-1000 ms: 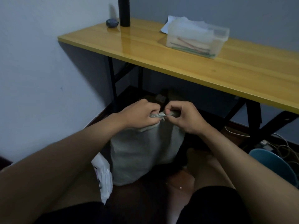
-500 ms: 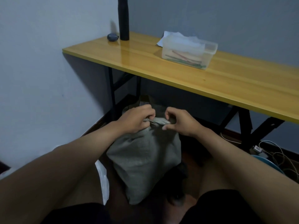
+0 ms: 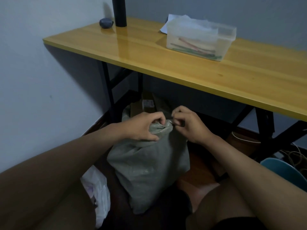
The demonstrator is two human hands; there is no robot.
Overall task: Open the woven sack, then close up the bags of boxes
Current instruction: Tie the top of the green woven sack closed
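We have the sack (image 3: 149,171) on the floor between our knees, just in front of the table (image 3: 182,67), its neck bunched shut at the top. Our left hand (image 3: 142,128) grips the gathered neck, fingers curled round the cloth and thumb pressed under the bunch. Our right hand (image 3: 187,125) sits at 3 o'clock of the neck, thumb and forefinger pinched together on the tie or cloth tip sticking out there; we cannot tell which it is. The two hands are close but do not touch.

At 12 o'clock of the sack, under the table, cardboard boxes (image 3: 146,103) stand in shadow, partly hidden by our hands. The table's black legs (image 3: 108,90) rise at 11 o'clock and again at 2 o'clock. At 7 o'clock a white plastic bag (image 3: 98,193) lies against our left leg, just beside the sack. At 4 o'clock we see the rim of a blue tub (image 3: 285,170), with loose cables (image 3: 295,155) behind it.

On the table, a clear tub (image 3: 199,40) holds thin coloured sticks, with paper (image 3: 164,27) tucked behind it. At the far left end stand a black post (image 3: 119,12) and a small dark lump (image 3: 105,23) beside it.
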